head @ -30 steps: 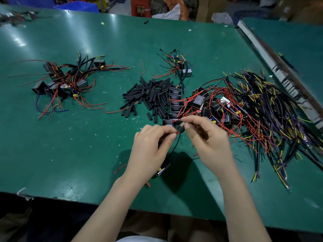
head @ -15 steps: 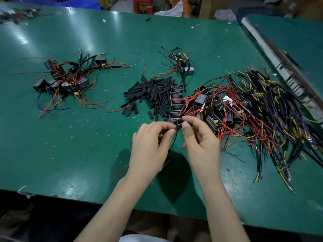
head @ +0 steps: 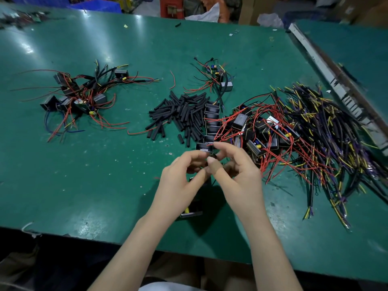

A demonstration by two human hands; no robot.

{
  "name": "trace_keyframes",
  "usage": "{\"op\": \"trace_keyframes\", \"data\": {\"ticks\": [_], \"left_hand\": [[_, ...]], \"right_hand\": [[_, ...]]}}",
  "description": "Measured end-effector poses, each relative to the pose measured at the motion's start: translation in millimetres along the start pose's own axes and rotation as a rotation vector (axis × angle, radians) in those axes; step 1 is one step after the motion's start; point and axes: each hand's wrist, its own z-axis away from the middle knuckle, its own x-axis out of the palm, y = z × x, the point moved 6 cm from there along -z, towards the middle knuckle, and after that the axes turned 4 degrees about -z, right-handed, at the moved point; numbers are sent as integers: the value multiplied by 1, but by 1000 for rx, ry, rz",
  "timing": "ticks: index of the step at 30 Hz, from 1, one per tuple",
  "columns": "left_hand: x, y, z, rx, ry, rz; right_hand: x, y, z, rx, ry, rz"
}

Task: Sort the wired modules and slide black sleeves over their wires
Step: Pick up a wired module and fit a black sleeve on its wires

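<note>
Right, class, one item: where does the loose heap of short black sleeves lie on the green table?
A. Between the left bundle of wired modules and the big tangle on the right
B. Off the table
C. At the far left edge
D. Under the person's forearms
A: the black sleeves lie mid-table, with the left bundle on one side and the big tangle on the other.

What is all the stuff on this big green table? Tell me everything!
table: one, green, under everything
black sleeves: a loose pile, black, table middle
left module pile: several, black with red wires, far left
small module bunch: a few, black, behind the sleeves
right module heap: many, black with red wires, right of the sleeves
wire bundle: many, black, yellow and purple, far right
held module: one, black, hanging under the hands
left hand: fingers curled, what they hold is hidden
right hand: fingers curled likewise
</note>
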Motion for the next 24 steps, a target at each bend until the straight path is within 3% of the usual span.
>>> {"op": "trace_keyframes", "data": {"ticks": [8, 15, 20, 24], "left_hand": [[3, -15, 7, 6, 16, -20], [5, -28, 12, -118, 56, 3], [5, -31, 11, -93, 66, -141], [3, -33, 12, -56, 98, -100]], "right_hand": [[8, 18, 7, 124, 2, 43], [12, 22, 8, 181, -1, 32], [8, 18, 6, 173, 27, 10], [8, 20, 9, 225, 37, -19]]}}
